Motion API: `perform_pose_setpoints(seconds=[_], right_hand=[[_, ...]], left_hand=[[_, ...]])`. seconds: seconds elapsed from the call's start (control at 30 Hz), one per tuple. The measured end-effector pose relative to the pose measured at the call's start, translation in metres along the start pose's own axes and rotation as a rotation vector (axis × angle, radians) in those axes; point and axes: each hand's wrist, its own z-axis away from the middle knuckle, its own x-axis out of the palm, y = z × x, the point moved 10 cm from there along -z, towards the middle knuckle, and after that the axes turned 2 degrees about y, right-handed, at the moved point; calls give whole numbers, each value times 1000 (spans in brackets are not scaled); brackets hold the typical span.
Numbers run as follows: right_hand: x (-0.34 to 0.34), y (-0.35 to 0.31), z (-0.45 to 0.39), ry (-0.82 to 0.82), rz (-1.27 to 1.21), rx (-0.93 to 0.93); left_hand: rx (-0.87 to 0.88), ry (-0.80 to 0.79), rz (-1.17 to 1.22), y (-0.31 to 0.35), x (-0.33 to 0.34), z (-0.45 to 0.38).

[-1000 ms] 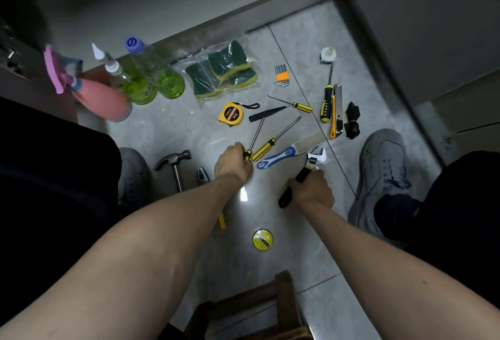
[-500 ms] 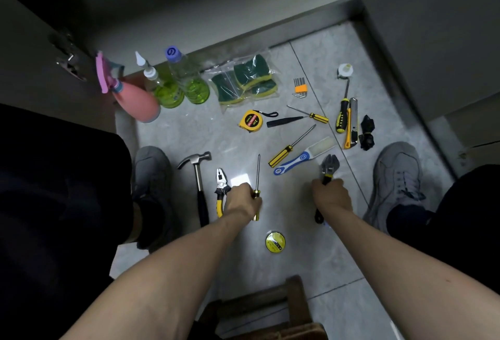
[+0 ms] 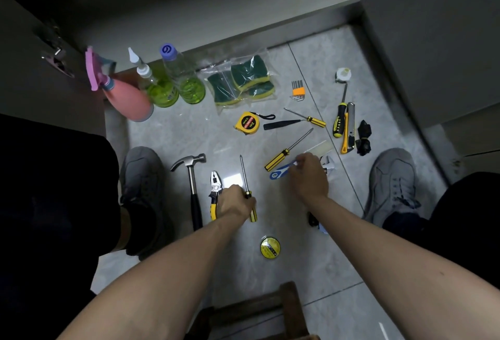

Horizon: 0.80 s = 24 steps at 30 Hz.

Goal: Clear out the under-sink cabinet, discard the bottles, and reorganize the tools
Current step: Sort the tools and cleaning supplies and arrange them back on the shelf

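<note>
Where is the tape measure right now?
In the head view, the tape measure lies on the floor tile just below the bagged sponges, left of the small screwdriver.

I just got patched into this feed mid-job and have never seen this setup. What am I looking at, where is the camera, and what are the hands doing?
There is no machine here: a person works with bare hands, and the single camera sits on their head, looking down at a tiled floor in front of an open cabinet.

Tools lie spread out: a hammer, pliers, a tape measure, hex keys, a pack of sponges, and bottles, among them a pink spray bottle.

The left hand grips a long screwdriver by its handle. The right hand reaches over a blue-handled tool; whether its fingers hold anything is unclear.

The grey shoes either side are the person's.
</note>
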Motion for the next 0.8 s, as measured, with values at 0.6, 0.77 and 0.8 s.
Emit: perform_pose_setpoints(seconds=[0.6, 0.77, 0.8], right_hand=[[70, -44, 23, -324, 422, -400], [85, -28, 48, -372, 428, -423], [86, -25, 52, -386, 398, -412]], left_hand=[[-75, 29, 43, -13, -7, 5], [-86, 33, 57, -18, -11, 9], [-87, 36, 59, -19, -12, 9]])
